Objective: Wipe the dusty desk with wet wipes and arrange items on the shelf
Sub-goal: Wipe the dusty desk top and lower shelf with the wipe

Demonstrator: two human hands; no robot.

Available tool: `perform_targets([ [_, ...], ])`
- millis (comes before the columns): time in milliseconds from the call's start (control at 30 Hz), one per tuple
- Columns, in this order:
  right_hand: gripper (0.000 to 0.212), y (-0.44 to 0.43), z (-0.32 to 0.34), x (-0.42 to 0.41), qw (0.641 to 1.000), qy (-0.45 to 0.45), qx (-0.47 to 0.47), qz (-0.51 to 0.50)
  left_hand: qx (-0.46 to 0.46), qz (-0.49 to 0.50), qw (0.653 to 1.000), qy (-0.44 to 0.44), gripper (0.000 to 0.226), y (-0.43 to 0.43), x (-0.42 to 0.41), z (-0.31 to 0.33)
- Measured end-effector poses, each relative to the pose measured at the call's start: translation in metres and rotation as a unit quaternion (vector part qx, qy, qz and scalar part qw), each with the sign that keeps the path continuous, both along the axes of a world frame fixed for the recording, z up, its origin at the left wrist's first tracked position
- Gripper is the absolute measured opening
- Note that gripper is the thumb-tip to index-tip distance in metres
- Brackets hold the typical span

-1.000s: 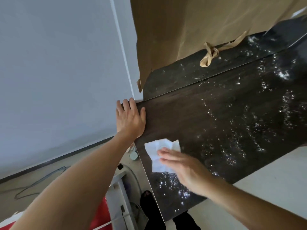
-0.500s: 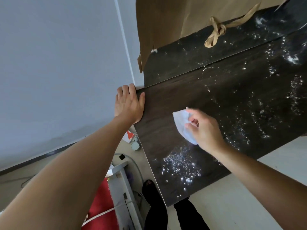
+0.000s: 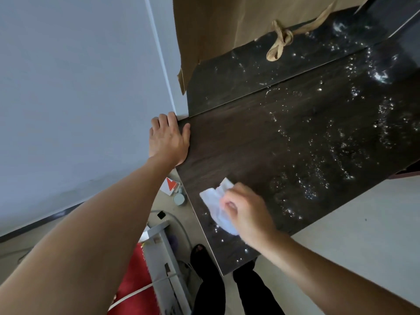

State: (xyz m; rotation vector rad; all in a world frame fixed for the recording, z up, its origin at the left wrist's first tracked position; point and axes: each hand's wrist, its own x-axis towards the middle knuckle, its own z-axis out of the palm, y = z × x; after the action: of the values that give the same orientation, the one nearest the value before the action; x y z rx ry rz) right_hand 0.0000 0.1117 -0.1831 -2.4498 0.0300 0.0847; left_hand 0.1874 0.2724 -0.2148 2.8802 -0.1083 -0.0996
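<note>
The left hand (image 3: 169, 138) lies flat at the left middle of the frame, palm down over the far left corner of the dark wood-grain table (image 3: 261, 144), its fingers (image 3: 172, 118) spread open and holding nothing; the bare forearm stretches back to the lower left. The right hand (image 3: 246, 211) comes in from the lower right, knuckles up, its fingers (image 3: 230, 204) curled and pinching a crumpled white wet wipe (image 3: 213, 201). The wipe is pressed on the table near its left edge, just below the frame's centre, sticking out to the left and above the hand. White dust specks (image 3: 318, 178) scatter across the table to the right of the wipe. A brown paper bag (image 3: 216, 26) with a twisted paper handle (image 3: 280, 43) stands at the upper middle, beside a grey wall (image 3: 68, 87).
</note>
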Motion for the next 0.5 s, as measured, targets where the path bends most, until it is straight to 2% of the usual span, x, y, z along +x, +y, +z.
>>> perform_targets([
  [67, 0.012, 0.026, 0.003, -0.032, 0.995, 0.022, 0.030, 0.096, -0.002, -0.002, 1.000, -0.003, 0.049, 0.000, 0.000, 0.000],
  [100, 0.012, 0.019, 0.004, -0.031, 0.993, 0.031, 0.043, 0.106, -0.002, -0.003, 1.000, -0.004, 0.049, 0.000, -0.001, 0.000],
  [233, 0.010, -0.048, 0.001, 0.021, 0.998, 0.005, -0.014, -0.058, 0.016, 0.001, 1.000, -0.003, 0.049, -0.001, -0.001, 0.000],
  [300, 0.005, -0.040, 0.000, 0.021, 0.996, -0.012, -0.032, -0.077, 0.029, 0.003, 1.000, 0.004, 0.052, -0.004, -0.002, 0.001],
  [333, 0.005, -0.023, -0.001, 0.011, 0.998, -0.013, -0.032, -0.049, 0.037, 0.006, 0.999, 0.010, 0.055, -0.006, -0.004, 0.002],
  [433, 0.010, 0.020, 0.003, -0.042, 0.991, 0.015, 0.007, 0.134, 0.064, 0.002, 0.998, 0.021, 0.066, -0.011, -0.019, 0.005],
  [500, 0.011, 0.000, 0.004, -0.041, 0.985, 0.013, 0.033, 0.168, 0.071, -0.021, 0.997, 0.018, 0.067, -0.012, -0.033, 0.004],
])
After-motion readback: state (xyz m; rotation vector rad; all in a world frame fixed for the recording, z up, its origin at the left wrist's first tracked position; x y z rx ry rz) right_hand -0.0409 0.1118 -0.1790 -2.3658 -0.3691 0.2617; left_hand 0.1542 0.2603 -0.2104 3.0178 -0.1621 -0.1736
